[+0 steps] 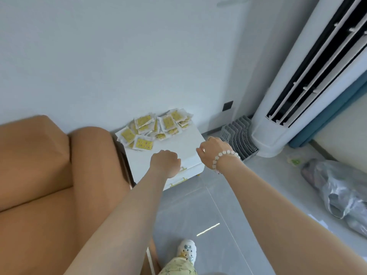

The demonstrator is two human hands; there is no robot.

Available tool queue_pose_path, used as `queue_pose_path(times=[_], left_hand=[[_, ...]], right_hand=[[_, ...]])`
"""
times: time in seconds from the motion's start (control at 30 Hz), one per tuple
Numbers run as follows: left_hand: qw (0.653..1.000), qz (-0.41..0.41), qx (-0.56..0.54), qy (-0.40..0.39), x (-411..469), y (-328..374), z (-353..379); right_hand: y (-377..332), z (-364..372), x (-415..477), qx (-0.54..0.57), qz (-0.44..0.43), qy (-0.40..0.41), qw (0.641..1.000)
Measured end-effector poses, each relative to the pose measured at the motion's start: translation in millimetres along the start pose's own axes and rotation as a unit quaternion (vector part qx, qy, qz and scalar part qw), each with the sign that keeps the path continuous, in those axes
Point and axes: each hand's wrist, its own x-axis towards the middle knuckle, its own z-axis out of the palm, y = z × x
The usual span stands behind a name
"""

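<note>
On my feed the far left is filled by a tan sofa (35, 175), its armrest pressed against the side of a small white cabinet (178, 143). The pile of yellow sachets (155, 128) in clear wrappers lies on the back part of the cabinet top, up against the wall, spread loosely and overlapping.

The left hand (165, 163) hovers over the cabinet's front edge, near the pile but not touching it. I see the back of the hand, with the fingers curled under into a fist and nothing showing in them. Below it, gold drawer handles (178, 181) show on the cabinet front.

The right hand (212, 151) hangs just past the cabinet's right corner, apart from the left hand and from the sachets. Its thumb points toward the cabinet and its fingers bend away from me, so I cannot tell whether they are closed or hold anything. A bracelet of pale beads (222, 155) sits on that wrist.

Further right, a grey slotted rack (238, 137) stands on the floor beside a white tower air conditioner (278, 116). A crumpled plastic bag (341, 191) lies on the tiles at the far right.
</note>
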Motion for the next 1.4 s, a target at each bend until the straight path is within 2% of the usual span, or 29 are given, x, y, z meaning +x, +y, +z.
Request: queue_pose_path(times=[0.1, 0.3, 0.43, 0.87, 1.03, 1.2, 1.3, 1.4], left_hand=[[0.999, -0.029, -0.019, -0.001, 39, -15, -6], [0.998, -0.023, -0.030, -0.040, 97, -19, -16], [0.997, -0.044, -0.042, -0.054, 141, -31, -17], [0.955, -0.235, -0.147, -0.110, 239, -87, 27], [0.941, -0.269, -0.178, -0.103, 275, -97, 44], [0.913, -0.320, -0.248, -0.054, 319, -97, 92], [0.880, -0.363, -0.307, -0.012, 348, -94, 113], [0.838, -0.397, -0.371, 0.053, 381, -98, 120]], right_hand=[[14, -11, 40, 0.012, 0.007, 0.002, 1.000], [37, -15, 103, 0.009, 0.008, -0.038, 0.999], [41, -17, 165, 0.010, -0.023, -0.060, 0.998], [52, 35, 360, -0.027, -0.117, -0.183, 0.976], [52, 68, 406, -0.035, -0.097, -0.199, 0.975], [67, 115, 458, -0.037, -0.014, -0.146, 0.988], [65, 140, 500, 0.004, 0.038, -0.130, 0.991], [47, 162, 542, 0.091, 0.102, -0.095, 0.986]])
